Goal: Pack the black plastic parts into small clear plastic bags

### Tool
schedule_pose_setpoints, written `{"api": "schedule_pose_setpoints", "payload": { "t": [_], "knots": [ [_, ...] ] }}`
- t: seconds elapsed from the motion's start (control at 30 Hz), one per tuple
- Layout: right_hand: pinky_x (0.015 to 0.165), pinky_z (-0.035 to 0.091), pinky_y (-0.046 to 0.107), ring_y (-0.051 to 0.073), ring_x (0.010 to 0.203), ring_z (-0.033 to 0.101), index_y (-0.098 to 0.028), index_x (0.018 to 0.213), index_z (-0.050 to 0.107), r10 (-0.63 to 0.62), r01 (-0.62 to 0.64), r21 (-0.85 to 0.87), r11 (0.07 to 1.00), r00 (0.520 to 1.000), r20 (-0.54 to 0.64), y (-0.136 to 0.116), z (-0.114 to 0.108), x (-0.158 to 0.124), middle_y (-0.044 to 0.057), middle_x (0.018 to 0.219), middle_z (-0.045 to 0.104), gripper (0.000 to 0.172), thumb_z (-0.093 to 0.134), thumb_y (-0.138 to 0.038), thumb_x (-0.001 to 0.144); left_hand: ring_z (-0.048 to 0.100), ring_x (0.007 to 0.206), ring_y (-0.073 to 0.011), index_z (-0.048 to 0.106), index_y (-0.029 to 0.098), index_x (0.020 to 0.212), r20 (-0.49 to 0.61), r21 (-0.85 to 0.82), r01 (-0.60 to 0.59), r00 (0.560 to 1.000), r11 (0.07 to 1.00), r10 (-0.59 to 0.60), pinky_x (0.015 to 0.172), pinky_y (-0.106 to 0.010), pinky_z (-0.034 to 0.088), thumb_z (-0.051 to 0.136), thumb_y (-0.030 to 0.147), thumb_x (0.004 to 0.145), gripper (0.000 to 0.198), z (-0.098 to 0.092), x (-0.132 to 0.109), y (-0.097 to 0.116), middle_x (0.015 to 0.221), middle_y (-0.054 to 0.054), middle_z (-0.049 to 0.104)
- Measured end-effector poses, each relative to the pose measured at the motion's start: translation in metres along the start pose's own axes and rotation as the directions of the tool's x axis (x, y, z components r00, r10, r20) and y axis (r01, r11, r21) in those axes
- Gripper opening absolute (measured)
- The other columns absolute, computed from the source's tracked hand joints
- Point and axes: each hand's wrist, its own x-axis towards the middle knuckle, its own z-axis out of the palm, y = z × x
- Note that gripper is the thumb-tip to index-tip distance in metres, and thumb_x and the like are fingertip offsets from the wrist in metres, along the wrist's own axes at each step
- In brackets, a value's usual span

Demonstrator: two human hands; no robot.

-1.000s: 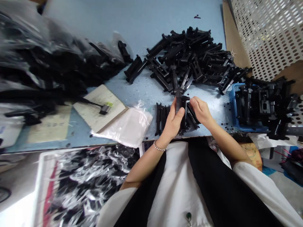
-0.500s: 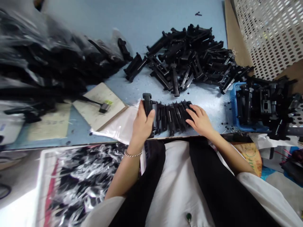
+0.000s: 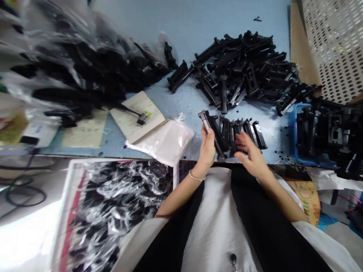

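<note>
- Blue table (image 3: 181, 22), big loose pile (image 3: 244, 64) of black parts at the back.
- Row of parts (image 3: 241, 130) lined up at the near edge.
- My left hand (image 3: 208, 149) pinches the end part (image 3: 211, 126), tilted.
- Right hand (image 3: 251, 153) spread flat over the row.

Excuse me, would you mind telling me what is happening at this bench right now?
A person is gathering a row of black plastic parts at the near edge of the blue table. The left hand grips the leftmost part; the right hand hovers open over the row. A loose pile lies behind.
</note>
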Motion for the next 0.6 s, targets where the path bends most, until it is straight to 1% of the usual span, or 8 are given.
{"api": "schedule_pose_setpoints", "payload": {
  "t": [0.07, 0.1, 0.2, 0.27, 0.37, 0.43, 0.5, 0.6],
  "knots": [
    [0.091, 0.06, 0.047, 0.028, 0.105, 0.071, -0.022, 0.149, 0.046, 0.085, -0.115, 0.184, 0.976, 0.983, 0.163, -0.017, 0.025, 0.004, 0.014, 0.132, 0.068, 0.072, 0.073, -0.044, 0.086, 0.042, 0.147, -0.0226, 0.035, 0.028, 0.154, -0.002, 0.031, -0.054, 0.999, 0.998, 0.054, 0.122, -0.041, 0.037, 0.025, 0.065, 0.103, 0.063, -0.008, -0.011, 0.008, 0.155, -0.008, 0.047],
    [0.088, 0.06, 0.045, 0.026, 0.097, 0.072, -0.022, 0.143, 0.052, 0.128, -0.181, 0.254, 0.95, 0.969, 0.21, -0.022, 0.034, 0.008, 0.011, 0.122, 0.072, 0.068, 0.076, -0.043, 0.083, 0.044, 0.145, -0.0223, 0.039, 0.028, 0.151, 0.0, 0.082, -0.108, 0.994, 0.991, 0.108, 0.121, -0.04, 0.038, 0.028, 0.064, 0.103, 0.061, -0.017, -0.014, 0.011, 0.152, -0.008, 0.049],
    [0.083, 0.06, 0.04, 0.021, 0.083, 0.072, -0.021, 0.118, 0.066, 0.219, -0.335, 0.485, 0.808, 0.935, 0.28, -0.024, 0.046, 0.02, 0.005, 0.101, 0.076, 0.045, 0.079, -0.04, 0.079, 0.052, 0.133, -0.026, 0.055, 0.022, 0.135, -0.055, 0.38, -0.249, 0.955, 0.891, 0.29, 0.113, -0.043, 0.044, 0.042, 0.061, 0.101, 0.054, -0.062, -0.015, 0.007, 0.138, -0.014, 0.054],
    [0.083, 0.059, 0.039, 0.02, 0.082, 0.072, -0.02, 0.108, 0.068, 0.234, -0.398, 0.62, 0.676, 0.914, 0.331, -0.024, 0.047, 0.027, 0.005, 0.097, 0.077, 0.039, 0.081, -0.038, 0.076, 0.053, 0.126, -0.0314, 0.062, 0.016, 0.119, -0.127, 0.602, -0.199, 0.932, 0.773, 0.339, 0.108, -0.048, 0.046, 0.058, 0.058, 0.093, 0.05, -0.097, -0.011, -0.003, 0.128, -0.018, 0.056],
    [0.086, 0.058, 0.037, 0.02, 0.087, 0.074, -0.02, 0.101, 0.069, 0.231, -0.435, 0.719, 0.541, 0.9, 0.371, -0.028, 0.056, 0.037, 0.006, 0.1, 0.078, 0.037, 0.085, -0.033, 0.071, 0.057, 0.116, -0.034, 0.065, 0.017, 0.093, -0.099, 0.759, -0.113, 0.954, 0.641, 0.284, 0.106, -0.051, 0.044, 0.064, 0.043, 0.09, 0.026, -0.135, -0.001, -0.023, 0.11, -0.017, 0.061],
    [0.085, 0.058, 0.034, 0.019, 0.089, 0.074, -0.019, 0.099, 0.07, 0.218, -0.453, 0.749, 0.484, 0.891, 0.398, -0.033, 0.068, 0.045, 0.005, 0.103, 0.078, 0.037, 0.086, -0.031, 0.068, 0.062, 0.103, -0.0292, 0.064, 0.019, 0.084, -0.048, 0.726, -0.104, 0.978, 0.68, 0.201, 0.099, -0.046, 0.048, 0.057, 0.032, 0.091, 0.017, -0.147, 0.007, -0.031, 0.098, -0.012, 0.065],
    [0.08, 0.058, 0.031, 0.019, 0.087, 0.074, -0.019, 0.096, 0.071, 0.192, -0.487, 0.76, 0.43, 0.872, 0.45, -0.038, 0.081, 0.053, 0.004, 0.098, 0.077, 0.035, 0.086, -0.032, 0.068, 0.063, 0.088, -0.0238, 0.064, 0.019, 0.084, -0.062, 0.622, -0.06, 0.99, 0.781, 0.125, 0.087, -0.039, 0.051, 0.052, 0.03, 0.092, 0.018, -0.15, 0.011, -0.033, 0.089, -0.008, 0.065],
    [0.073, 0.058, 0.027, 0.018, 0.081, 0.075, -0.019, 0.088, 0.068, 0.142, -0.539, 0.757, 0.369, 0.838, 0.527, -0.042, 0.097, 0.065, 0.002, 0.084, 0.073, 0.028, 0.084, -0.033, 0.07, 0.062, 0.084, -0.022, 0.064, 0.018, 0.089, -0.135, 0.588, -0.037, 0.98, 0.808, 0.143, 0.081, -0.037, 0.052, 0.06, 0.034, 0.087, 0.017, -0.142, 0.012, -0.03, 0.093, -0.008, 0.065]
  ]
}}
